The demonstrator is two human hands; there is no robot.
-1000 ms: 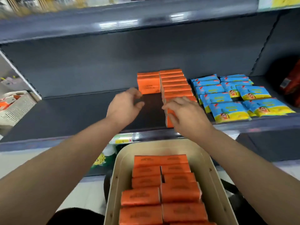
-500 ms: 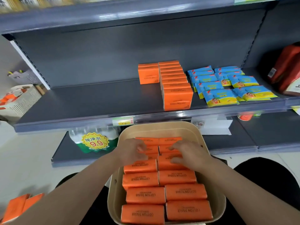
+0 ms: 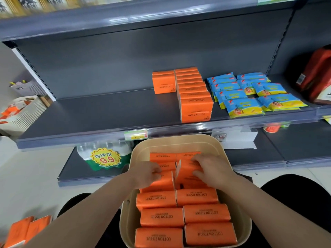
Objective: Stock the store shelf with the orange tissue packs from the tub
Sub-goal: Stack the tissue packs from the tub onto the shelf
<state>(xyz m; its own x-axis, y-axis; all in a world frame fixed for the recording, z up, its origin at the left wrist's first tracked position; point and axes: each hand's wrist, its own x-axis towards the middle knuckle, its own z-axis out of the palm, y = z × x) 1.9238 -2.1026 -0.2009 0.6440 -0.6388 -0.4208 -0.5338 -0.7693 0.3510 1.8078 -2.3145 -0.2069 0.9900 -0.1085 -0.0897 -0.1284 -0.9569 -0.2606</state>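
Orange tissue packs (image 3: 162, 182) tilt up in the tub (image 3: 222, 153), long axes left-right, both hands (image 3: 146, 173) clamped on one each.

Orange tissue packs (image 3: 162, 217) flat in two columns in beige tub (image 3: 132, 158) — more upright on grey shelf (image 3: 100, 113).

Both hands' fingertips vanish behind the tilted orange cotton-tissue packs (image 3: 162, 181), so the grip itself can't be read. The red bag (image 3: 317, 76) on the grey metal shelf's (image 3: 100, 113) right end runs off frame. Top-shelf yellow goods (image 3: 28, 4) are pure blur. The shelf-edge price tag's (image 3: 136, 135) print is too small to read.
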